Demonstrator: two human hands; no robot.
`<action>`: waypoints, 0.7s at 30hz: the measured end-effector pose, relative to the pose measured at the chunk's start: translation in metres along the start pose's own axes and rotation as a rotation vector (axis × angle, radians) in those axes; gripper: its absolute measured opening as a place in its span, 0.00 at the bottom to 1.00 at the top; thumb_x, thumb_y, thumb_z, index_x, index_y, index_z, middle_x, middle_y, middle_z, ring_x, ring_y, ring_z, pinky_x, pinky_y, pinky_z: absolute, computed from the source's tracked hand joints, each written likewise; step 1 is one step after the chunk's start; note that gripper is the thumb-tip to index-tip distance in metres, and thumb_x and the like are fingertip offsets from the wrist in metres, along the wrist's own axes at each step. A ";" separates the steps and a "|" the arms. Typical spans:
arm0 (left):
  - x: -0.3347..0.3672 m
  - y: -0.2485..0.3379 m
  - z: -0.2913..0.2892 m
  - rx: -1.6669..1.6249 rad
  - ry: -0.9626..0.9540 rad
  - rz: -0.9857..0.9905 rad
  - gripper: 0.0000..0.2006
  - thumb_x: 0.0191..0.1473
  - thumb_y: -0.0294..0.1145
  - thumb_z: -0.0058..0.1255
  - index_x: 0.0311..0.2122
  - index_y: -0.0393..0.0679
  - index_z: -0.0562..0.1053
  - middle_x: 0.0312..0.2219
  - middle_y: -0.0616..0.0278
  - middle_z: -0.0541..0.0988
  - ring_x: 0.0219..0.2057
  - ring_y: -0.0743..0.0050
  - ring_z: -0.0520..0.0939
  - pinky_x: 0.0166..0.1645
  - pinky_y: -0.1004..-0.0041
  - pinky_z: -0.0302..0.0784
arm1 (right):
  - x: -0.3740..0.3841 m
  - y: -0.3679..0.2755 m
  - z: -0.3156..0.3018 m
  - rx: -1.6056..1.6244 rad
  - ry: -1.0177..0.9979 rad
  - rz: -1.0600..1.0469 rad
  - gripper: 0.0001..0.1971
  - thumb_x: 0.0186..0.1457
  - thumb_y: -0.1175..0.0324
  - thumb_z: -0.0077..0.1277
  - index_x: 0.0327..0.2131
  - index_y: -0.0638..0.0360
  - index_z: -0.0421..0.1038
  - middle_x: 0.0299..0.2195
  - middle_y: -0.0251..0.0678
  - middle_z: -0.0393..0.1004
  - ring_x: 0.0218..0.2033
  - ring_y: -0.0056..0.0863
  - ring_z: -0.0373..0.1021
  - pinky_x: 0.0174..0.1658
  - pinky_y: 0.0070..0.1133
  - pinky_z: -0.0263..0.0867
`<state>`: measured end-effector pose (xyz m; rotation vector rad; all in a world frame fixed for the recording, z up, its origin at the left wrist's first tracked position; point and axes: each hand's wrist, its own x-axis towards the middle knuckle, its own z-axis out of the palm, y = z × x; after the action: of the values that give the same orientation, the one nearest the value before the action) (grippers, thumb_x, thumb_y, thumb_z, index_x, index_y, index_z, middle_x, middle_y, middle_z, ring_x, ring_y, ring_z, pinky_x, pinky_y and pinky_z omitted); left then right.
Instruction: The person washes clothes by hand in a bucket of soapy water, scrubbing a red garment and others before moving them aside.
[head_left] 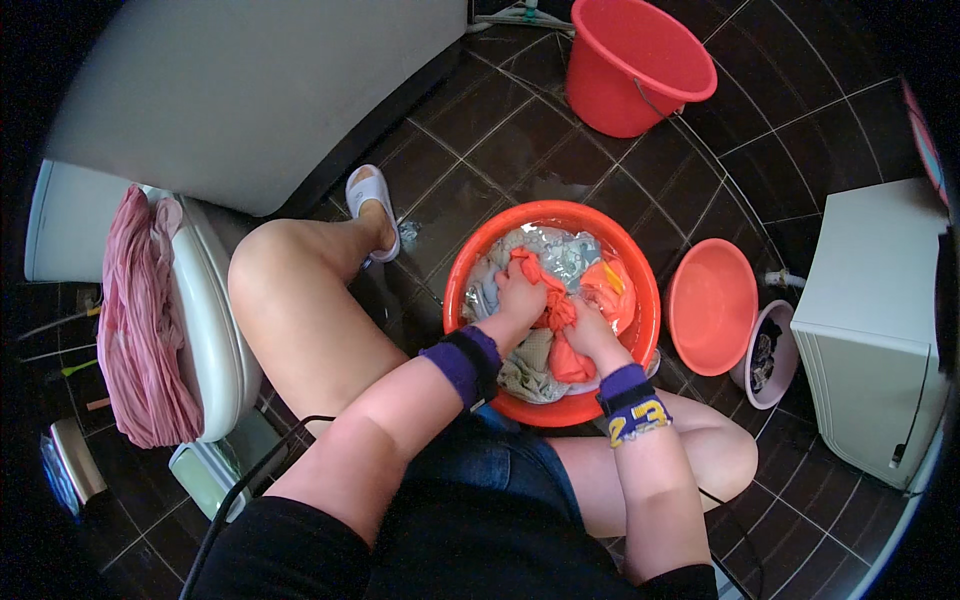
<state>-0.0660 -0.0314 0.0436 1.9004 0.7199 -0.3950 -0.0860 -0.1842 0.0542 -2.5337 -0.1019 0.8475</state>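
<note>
Between my knees stands a round orange-red basin (545,412) holding water and several wet clothes. Both hands are down in it, closed on a bunched orange-red garment (559,313). My left hand (520,298) grips its left part, and my right hand (590,330) clasps the twisted part just to the right; some fingertips are hidden in the cloth. Around the garment lie pale grey-blue clothes (565,252), a beige checked cloth (530,357) and an orange piece with a yellow patch (612,279). Purple bands circle both wrists.
A tall red bucket (615,100) stands at the far right. Right of the basin are a smaller coral basin (712,305), a pale tub with dark cloth (790,370) and a white cabinet (865,300). Pink cloth (148,320) drapes over a white toilet (215,330) at left. Dark floor tiles look wet.
</note>
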 end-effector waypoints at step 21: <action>0.000 0.008 0.010 -0.973 -0.289 -0.225 0.23 0.48 0.38 0.58 0.45 0.40 0.62 0.35 0.58 0.73 0.34 0.71 0.76 0.36 0.73 0.75 | -0.059 -0.105 -0.025 0.757 0.551 -0.304 0.08 0.48 0.72 0.53 0.31 0.63 0.67 0.29 0.33 0.70 0.32 0.20 0.65 0.39 0.19 0.63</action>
<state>-0.0604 -0.0428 0.0451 0.8325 0.7420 -0.3541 -0.1109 -0.1132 0.1512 -1.8686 0.0141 0.0171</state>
